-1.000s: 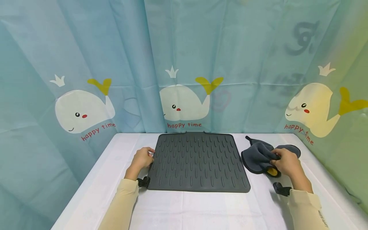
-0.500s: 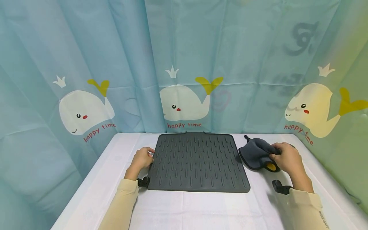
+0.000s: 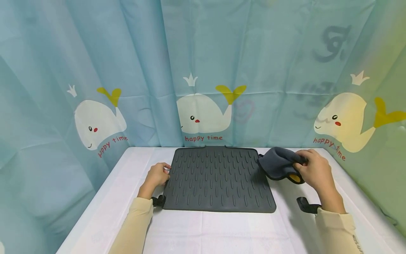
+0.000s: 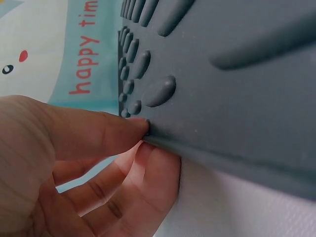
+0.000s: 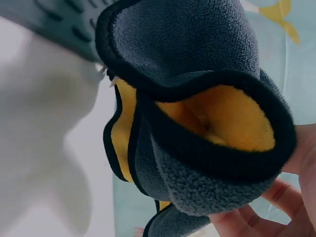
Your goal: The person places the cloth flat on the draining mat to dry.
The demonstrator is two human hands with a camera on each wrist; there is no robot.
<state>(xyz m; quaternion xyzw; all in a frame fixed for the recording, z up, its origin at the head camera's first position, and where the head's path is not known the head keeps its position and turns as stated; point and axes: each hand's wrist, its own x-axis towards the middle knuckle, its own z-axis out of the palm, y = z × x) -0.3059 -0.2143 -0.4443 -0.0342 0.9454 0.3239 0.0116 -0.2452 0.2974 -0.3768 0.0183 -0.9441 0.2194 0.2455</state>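
A dark grey rubber mat (image 3: pixel 219 180) with raised oval ridges lies on the table. My left hand (image 3: pixel 157 174) pinches its left edge; in the left wrist view the thumb sits on top and the fingers (image 4: pixel 160 173) go under the rim. At the right, my right hand (image 3: pixel 317 171) grips a bunched grey cleaning cloth (image 3: pixel 277 164), which has black edging and a yellow underside (image 5: pixel 237 118). The cloth is held up, casting a shadow below, and overlaps the mat's upper right edge in the head view. Its folds hide part of the right fingers.
The white-covered table (image 3: pixel 203 233) reaches back to a light blue curtain (image 3: pixel 269 70) printed with whales. More curtain stands close along the left and right sides. Black wrist mounts (image 3: pixel 308 205) stick out at both cuffs.
My right hand has lifted the cloth and carried it left and toward the back, up to the mat's right edge. The left hand and mat have stayed put.
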